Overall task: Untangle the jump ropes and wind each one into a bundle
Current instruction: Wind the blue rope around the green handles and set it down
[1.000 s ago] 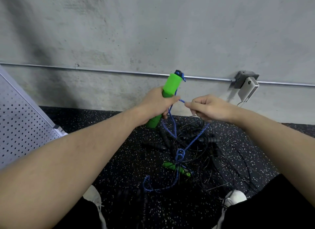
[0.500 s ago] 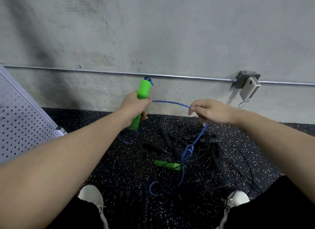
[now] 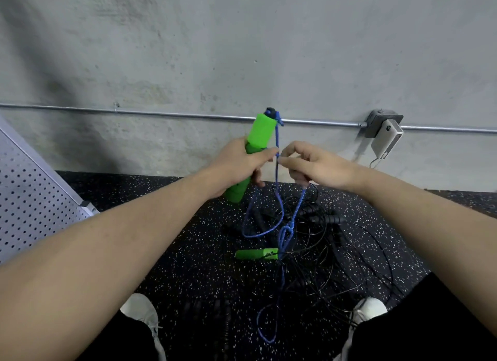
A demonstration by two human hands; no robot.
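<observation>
Hands are back together: 0.5 s ago the left hand [image 3: 239,164] was swung out left with a span of blue rope [image 3: 279,199] stretched across to the right; now it's at centre, handle upright. Reads as 1 wrap stroke done, so winding of the blue rope is underway, early.

Largest first: black speckled floor [image 3: 188,253], then the tangle of black jump ropes [image 3: 322,239] lying on it, not yet touched. Blue rope runs down from the top of the green handle [image 3: 262,132], forms a hanging loop, passes a knot just above the second green handle [image 3: 256,254], which lies on the floor at the edge of the black tangle. That knot needs clearing before the bundle can finish.

Left hand is wrapped around the green handle mid-length, thumb pressed over the rope. Right hand [image 3: 314,167] is just beside it, thumb and forefinger pinching the blue rope, other fingers curled.
</observation>
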